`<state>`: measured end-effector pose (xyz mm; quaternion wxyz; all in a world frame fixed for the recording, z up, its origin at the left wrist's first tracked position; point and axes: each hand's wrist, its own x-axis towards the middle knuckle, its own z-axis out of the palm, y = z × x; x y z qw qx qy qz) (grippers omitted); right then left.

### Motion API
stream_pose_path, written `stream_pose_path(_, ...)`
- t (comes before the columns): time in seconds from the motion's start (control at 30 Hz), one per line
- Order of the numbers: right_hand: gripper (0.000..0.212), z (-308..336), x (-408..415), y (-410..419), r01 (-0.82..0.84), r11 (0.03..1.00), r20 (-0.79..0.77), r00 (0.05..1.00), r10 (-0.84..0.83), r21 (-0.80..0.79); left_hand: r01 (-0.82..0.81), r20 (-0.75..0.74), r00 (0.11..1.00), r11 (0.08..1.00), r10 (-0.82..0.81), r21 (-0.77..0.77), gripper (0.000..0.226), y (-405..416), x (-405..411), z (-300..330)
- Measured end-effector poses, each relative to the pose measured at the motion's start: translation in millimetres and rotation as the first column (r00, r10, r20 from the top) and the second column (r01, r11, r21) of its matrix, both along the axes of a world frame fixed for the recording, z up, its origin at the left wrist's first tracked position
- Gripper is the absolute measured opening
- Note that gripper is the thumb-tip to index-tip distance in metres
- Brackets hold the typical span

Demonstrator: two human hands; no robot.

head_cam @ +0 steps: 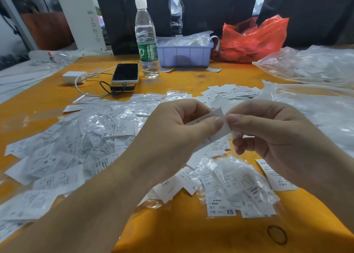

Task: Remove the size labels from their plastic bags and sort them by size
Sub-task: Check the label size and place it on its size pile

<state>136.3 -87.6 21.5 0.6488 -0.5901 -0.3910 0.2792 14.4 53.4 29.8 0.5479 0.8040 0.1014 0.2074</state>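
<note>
Above the middle of the orange table [47, 97], my left hand [172, 130] and my right hand [268, 130] both pinch one small white size label [218, 113] between thumb and fingers. I cannot tell whether a clear bag still wraps it. A big heap of bagged labels [76, 141] spreads over the left half. Under my hands lie loose labels marked L and XS [222, 210]. A fanned row of bare labels [231, 91] sits beyond my hands.
A water bottle [146, 40], a phone [125, 73] on a power bank with cable and charger, a lilac bin [184, 54] of bags and a red plastic bag [252, 40] stand at the back. Clear plastic bags [310, 66] pile up at right.
</note>
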Motion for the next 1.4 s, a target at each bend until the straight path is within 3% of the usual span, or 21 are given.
stream_pose_path(0.43, 0.016, -0.6, -0.5, 0.0, 0.025, 1.000, 0.081, 0.996, -0.027, 0.015, -0.046, 0.035, 0.998, 0.999, 0.045, 0.030, 0.018, 0.6, 2.1, -5.1)
stream_pose_path(0.63, 0.025, -0.4, -2.9, 0.2, 0.005, 0.999, 0.089, 0.996, -0.001, -0.036, 0.006, 0.035, 0.999, 0.999, -0.007, 0.050, 0.020, 2.5, -0.2, -6.4)
stream_pose_path(0.77, 0.011, 1.6, -4.6, 0.6, -0.064, 0.995, 0.074, 0.995, 0.070, -0.074, -0.008, 0.069, 0.998, 0.997, 0.002, 0.081, 0.018, 2.9, -0.1, -5.2)
stream_pose_path(1.03, 0.010, 1.0, -1.5, -0.6, -0.114, 0.988, 0.084, 0.989, 0.123, -0.103, 0.010, 0.070, 0.997, 0.997, -0.015, 0.073, 0.006, 4.6, 2.4, -5.7)
stream_pose_path(1.13, 0.025, 0.3, 0.9, -1.5, -0.076, 0.993, 0.082, 0.993, 0.083, -0.091, 0.018, 0.065, 0.998, 0.996, -0.023, 0.082, 0.005, 4.2, 3.1, -6.4)
stream_pose_path(1.2, 0.033, 0.9, 2.4, -1.8, -0.022, 0.998, 0.073, 0.997, 0.027, -0.062, 0.028, 0.061, 0.998, 0.998, -0.032, 0.061, 0.006, 4.3, 3.1, -6.4)
stream_pose_path(1.27, 0.026, 2.2, 3.4, -2.2, 0.015, 0.999, 0.081, 0.997, -0.012, -0.038, 0.044, 0.049, 0.998, 0.998, -0.046, 0.036, 0.007, 4.9, 2.9, -6.3)
stream_pose_path(1.4, 0.027, 1.9, 3.1, -1.9, -0.026, 0.998, 0.097, 0.995, 0.032, -0.061, 0.082, 0.023, 0.996, 0.995, -0.084, 0.053, 0.025, 4.6, 2.2, -7.6)
